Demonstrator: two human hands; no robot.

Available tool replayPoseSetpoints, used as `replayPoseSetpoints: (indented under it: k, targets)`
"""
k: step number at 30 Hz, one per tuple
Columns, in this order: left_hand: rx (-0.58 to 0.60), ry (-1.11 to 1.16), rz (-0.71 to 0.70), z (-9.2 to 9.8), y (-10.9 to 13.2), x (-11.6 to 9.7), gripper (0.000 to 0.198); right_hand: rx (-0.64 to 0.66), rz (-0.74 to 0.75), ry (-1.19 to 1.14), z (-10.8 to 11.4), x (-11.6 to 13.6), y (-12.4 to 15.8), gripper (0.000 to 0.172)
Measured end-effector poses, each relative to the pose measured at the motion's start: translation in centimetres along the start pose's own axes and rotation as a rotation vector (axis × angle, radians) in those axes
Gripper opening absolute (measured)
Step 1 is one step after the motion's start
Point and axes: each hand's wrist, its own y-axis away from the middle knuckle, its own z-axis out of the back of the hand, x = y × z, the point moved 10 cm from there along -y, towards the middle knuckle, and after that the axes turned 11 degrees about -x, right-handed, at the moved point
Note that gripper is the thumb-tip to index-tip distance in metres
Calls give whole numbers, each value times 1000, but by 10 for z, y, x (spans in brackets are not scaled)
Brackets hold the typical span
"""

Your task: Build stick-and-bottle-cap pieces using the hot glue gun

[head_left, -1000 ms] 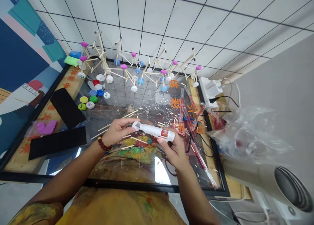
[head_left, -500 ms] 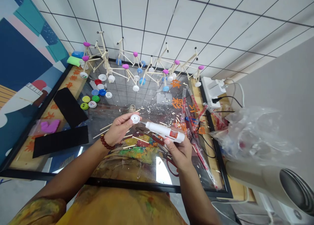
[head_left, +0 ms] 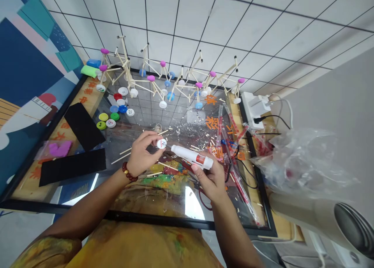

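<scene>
Between thumb and fingers, my left hand (head_left: 143, 152) pinches a white bottle cap (head_left: 161, 144), its printed top facing me. My right hand (head_left: 210, 177) is wrapped around a white barrel-shaped handheld tool (head_left: 187, 154) with a red window near its back end. The tool's thin dark tip points left at the cap; whether they touch I cannot tell. Beneath the hands lie thin wooden sticks (head_left: 168, 166) on the glass tabletop (head_left: 172, 201).
Along the back stand several stick models (head_left: 127, 71) with cap wheels and magenta blobs. Loose caps (head_left: 115, 116), black sheets (head_left: 73, 166) and a pink lump (head_left: 60, 149) are left. Plastic sleeves (head_left: 242, 190), a power strip (head_left: 253, 108) and clear bags (head_left: 298, 162) are right.
My left hand has turned the cap over, from its hollow inside showing to its printed top showing. The tool in my right hand has shifted slightly left.
</scene>
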Motion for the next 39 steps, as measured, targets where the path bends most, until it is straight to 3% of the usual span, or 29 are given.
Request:
replayPoseSetpoints:
  k: [4, 13, 25, 33, 39]
  targets:
    - [6, -35, -124, 0, 3, -14, 24, 45, 50, 68, -7, 5, 0, 33]
    - [49, -59, -264, 0, 8, -22, 30, 40, 85, 86, -6, 7, -1, 31]
    - [233, -100, -307, -12, 13, -20, 29, 79, 176, 140, -10, 19, -3, 30]
    - [170, -27, -214, -6, 6, -18, 26, 52, 99, 110, -5, 6, -1, 32]
    - [273, 158, -45, -13, 2, -4, 31, 29, 85, 73, -3, 8, -1, 28]
